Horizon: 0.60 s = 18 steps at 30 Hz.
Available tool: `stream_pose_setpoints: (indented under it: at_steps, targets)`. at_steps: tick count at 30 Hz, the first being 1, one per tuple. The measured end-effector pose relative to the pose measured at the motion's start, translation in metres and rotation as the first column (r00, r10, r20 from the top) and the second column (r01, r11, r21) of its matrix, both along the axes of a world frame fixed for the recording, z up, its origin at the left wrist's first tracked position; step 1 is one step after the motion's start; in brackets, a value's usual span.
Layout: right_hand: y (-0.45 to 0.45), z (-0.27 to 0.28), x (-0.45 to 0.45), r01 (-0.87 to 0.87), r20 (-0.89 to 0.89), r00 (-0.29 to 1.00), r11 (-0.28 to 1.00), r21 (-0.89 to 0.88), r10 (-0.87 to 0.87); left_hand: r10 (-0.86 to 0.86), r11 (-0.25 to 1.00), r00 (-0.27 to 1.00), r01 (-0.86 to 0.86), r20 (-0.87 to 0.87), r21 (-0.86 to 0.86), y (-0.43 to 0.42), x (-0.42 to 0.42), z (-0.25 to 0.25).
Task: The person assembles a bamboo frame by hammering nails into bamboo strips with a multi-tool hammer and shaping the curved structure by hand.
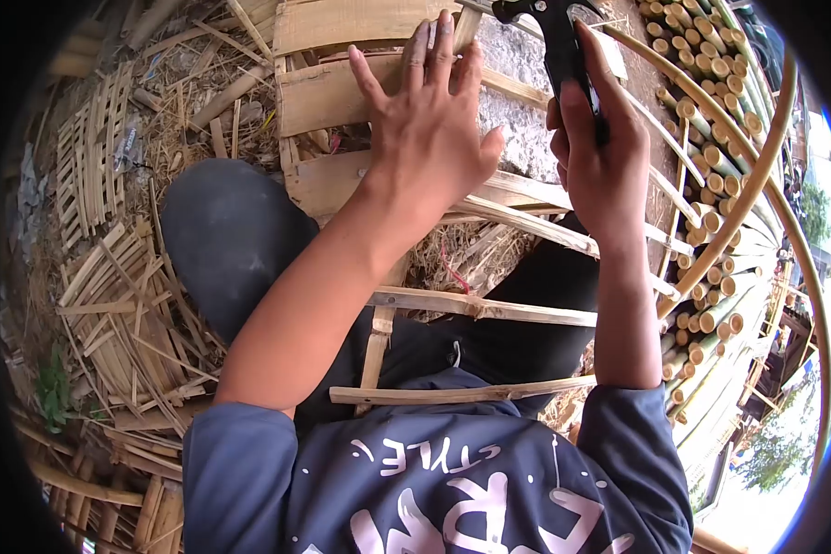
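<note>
My left hand [429,134] lies with its fingers spread on a wide bamboo slat [328,95] at the top middle. To the right of it, my right hand [605,152] is wrapped round the dark handle of a hammer [559,42], whose head is at the top edge of the view. Several thin bamboo strips [489,309] cross over my lap and join the wide slats in a frame. Under the frame by my hands is a pale, rough block [517,134].
Stacked bamboo poles [711,175] stand at the right, with a long curved pole [757,180] before them. Split bamboo pieces [125,323] and a woven panel [92,157] lie at the left. My bent knee [231,231] is beside the frame.
</note>
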State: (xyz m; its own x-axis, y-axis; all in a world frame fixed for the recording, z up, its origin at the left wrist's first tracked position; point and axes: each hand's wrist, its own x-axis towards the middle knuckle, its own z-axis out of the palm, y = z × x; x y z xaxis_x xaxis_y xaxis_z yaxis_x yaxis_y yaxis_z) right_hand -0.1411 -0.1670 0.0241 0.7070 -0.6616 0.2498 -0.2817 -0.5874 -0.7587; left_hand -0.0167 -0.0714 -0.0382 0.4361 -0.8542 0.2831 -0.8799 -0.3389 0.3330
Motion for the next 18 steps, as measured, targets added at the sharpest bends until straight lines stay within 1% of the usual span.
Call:
stream_pose_setpoints:
  at_steps: [1, 4, 5, 6, 8, 9, 10, 12, 13, 14, 16, 17, 18]
  targets:
    - [0.0, 0.004, 0.001, 0.026, 0.028, 0.999, 0.995, 0.094, -0.029, 0.019, 1.0, 1.0, -0.019, 0.0, 0.002, 0.0, -0.001, -0.004]
    - [-0.018, -0.002, 0.004, 0.028, 0.114, 0.993, 0.991, 0.128, -0.043, 0.061, 0.998, 0.998, -0.061, 0.007, 0.024, 0.0, 0.0, -0.008]
    - [-0.028, -0.005, 0.006, 0.037, 0.109, 0.993, 0.993, 0.108, -0.049, 0.059, 0.997, 0.998, -0.06, 0.006, 0.042, 0.0, 0.001, -0.006]
    - [-0.036, -0.001, 0.009, 0.037, 0.021, 0.999, 0.999, 0.04, -0.038, 0.057, 0.996, 0.998, -0.057, 0.006, 0.061, 0.0, 0.001, -0.005]
    - [-0.038, 0.007, 0.016, -0.003, 0.129, 0.991, 0.988, 0.155, -0.018, 0.052, 0.994, 0.999, -0.053, 0.014, 0.092, -0.001, 0.001, -0.003]
    - [-0.043, 0.003, 0.019, -0.044, 0.181, 0.983, 0.993, 0.111, 0.023, 0.052, 0.994, 0.998, -0.054, 0.026, 0.1, -0.001, 0.001, -0.004]
    - [-0.041, 0.008, 0.019, -0.041, 0.153, 0.988, 0.989, 0.142, 0.018, 0.052, 0.993, 0.998, -0.056, 0.038, 0.108, 0.0, 0.001, -0.005]
    - [-0.044, -0.009, 0.024, 0.002, 0.048, 0.999, 0.985, -0.172, 0.006, 0.035, 0.995, 0.999, -0.037, 0.024, 0.094, 0.0, 0.002, -0.006]
    - [-0.046, -0.012, 0.024, 0.038, -0.002, 0.999, 0.985, -0.167, -0.039, 0.026, 0.996, 1.0, -0.026, 0.003, 0.086, -0.001, 0.002, -0.005]
    - [-0.046, -0.014, 0.024, 0.037, -0.002, 0.999, 0.976, -0.216, -0.039, 0.018, 0.997, 1.0, -0.017, -0.019, 0.08, -0.001, 0.002, -0.004]
    - [-0.055, -0.031, 0.025, 0.038, -0.034, 0.998, 0.926, -0.375, -0.054, 0.017, 0.995, 1.0, -0.017, -0.002, 0.098, -0.001, 0.002, -0.001]
    - [-0.059, -0.042, 0.025, 0.069, 0.025, 0.998, 0.883, -0.465, -0.065, 0.015, 0.994, 1.0, -0.016, 0.003, 0.105, -0.001, 0.001, 0.0]
    - [-0.06, -0.046, 0.025, 0.071, 0.031, 0.997, 0.882, -0.465, -0.063, 0.015, 0.994, 1.0, -0.016, 0.01, 0.111, 0.0, 0.001, 0.0]
